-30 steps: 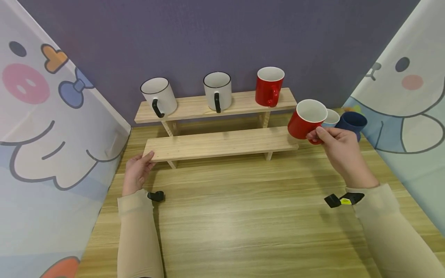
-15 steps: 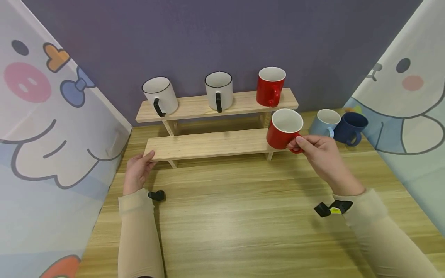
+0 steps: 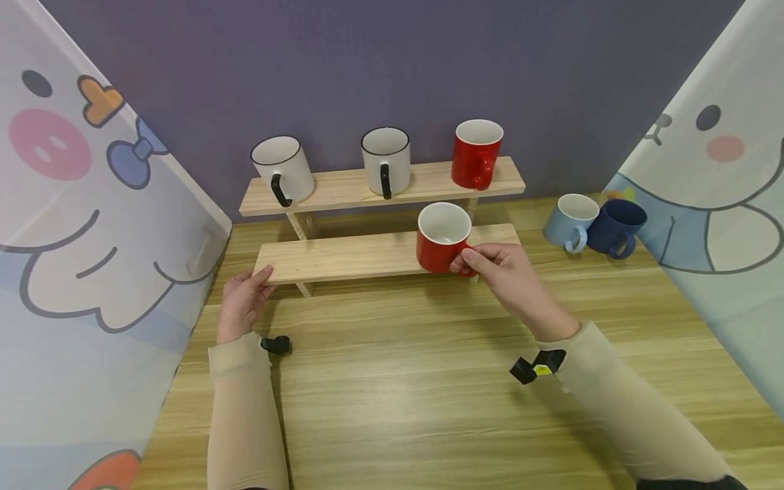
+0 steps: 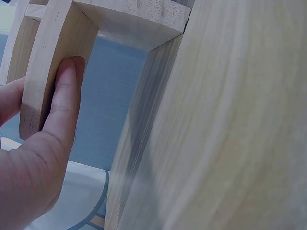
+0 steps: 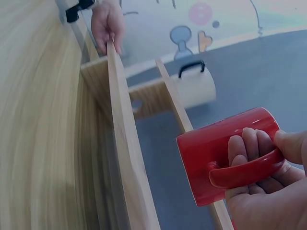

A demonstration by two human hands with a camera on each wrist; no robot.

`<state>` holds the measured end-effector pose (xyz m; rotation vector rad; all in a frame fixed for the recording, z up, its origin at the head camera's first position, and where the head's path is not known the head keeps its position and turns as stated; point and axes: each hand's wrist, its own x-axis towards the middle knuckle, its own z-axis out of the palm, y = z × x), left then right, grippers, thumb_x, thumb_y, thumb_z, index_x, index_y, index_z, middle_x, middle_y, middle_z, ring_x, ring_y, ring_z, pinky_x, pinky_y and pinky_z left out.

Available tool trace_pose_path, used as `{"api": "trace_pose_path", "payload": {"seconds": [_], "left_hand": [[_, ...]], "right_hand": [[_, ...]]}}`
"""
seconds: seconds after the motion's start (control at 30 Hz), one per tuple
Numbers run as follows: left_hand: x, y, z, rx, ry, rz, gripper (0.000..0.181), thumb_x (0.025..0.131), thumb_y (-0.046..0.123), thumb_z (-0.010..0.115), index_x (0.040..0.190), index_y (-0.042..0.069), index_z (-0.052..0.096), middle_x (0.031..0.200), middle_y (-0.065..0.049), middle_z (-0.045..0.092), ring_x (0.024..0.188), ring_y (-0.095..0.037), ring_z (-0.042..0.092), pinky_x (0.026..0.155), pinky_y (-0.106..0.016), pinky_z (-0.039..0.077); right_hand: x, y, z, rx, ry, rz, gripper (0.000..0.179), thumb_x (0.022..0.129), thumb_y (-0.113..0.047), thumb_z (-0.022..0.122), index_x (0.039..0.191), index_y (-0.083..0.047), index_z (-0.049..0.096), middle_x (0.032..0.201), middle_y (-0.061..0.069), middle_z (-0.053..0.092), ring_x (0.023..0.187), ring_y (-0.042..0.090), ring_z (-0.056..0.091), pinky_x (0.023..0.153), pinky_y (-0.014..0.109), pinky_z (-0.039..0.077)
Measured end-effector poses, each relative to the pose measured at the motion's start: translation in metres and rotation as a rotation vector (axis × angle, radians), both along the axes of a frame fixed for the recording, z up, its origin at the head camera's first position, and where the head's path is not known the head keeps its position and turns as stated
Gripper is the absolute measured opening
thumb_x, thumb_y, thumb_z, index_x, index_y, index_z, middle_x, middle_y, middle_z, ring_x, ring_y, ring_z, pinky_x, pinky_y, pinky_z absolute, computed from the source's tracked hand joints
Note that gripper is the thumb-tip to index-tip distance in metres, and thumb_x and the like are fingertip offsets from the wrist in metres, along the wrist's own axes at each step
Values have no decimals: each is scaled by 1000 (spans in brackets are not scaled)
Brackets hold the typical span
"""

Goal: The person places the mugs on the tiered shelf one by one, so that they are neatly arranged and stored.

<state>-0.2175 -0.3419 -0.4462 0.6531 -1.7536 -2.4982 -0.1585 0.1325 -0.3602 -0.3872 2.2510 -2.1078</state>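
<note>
My right hand holds a red mug by its handle, thumb on top, upright over the lower board of a two-tier wooden shelf. In the right wrist view the fingers pass through the mug's handle. At the shelf's left end my left hand grips the corner of the lower board, thumb above and fingers beneath. The left wrist view shows those fingers against the underside of the board. On the upper board stand two white mugs with black handles and another red mug.
A light blue mug and a dark blue mug stand side by side on the wooden table, right of the shelf. Behind rises a dark wall; cartoon-printed panels flank both sides.
My right hand has carried the red mug leftward, from beyond the shelf's right end to over the lower board, uncovering the blue mugs. My left hand has kept its grip on the board.
</note>
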Motion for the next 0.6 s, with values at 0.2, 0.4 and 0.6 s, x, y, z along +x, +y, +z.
{"api": "trace_pose_path", "payload": {"seconds": [0.2,0.4,0.6], "left_hand": [[1,0,0,-5,-17,3,69,96,10,74,148,-12,34,96,-7,67,81,-12,69,75,-23,58],[0,2,1,-6,-19,14,42,94,10,76,124,-4,50,94,-7,66,76,-13,68,69,-22,58],[0,2,2,14,-3,24,37,95,7,74,121,-5,51,89,-7,67,74,-13,69,67,-23,58]], "right_hand": [[-4,-34,-2,-9,-14,42,21,103,-4,62,100,14,71,90,16,73,89,21,67,84,30,55],[-8,-68,-5,43,-33,89,21,103,-9,65,98,7,75,92,13,75,92,24,69,88,37,55],[-11,-108,-8,-10,-55,119,20,102,-8,65,97,9,75,90,14,75,91,25,71,86,35,56]]}}
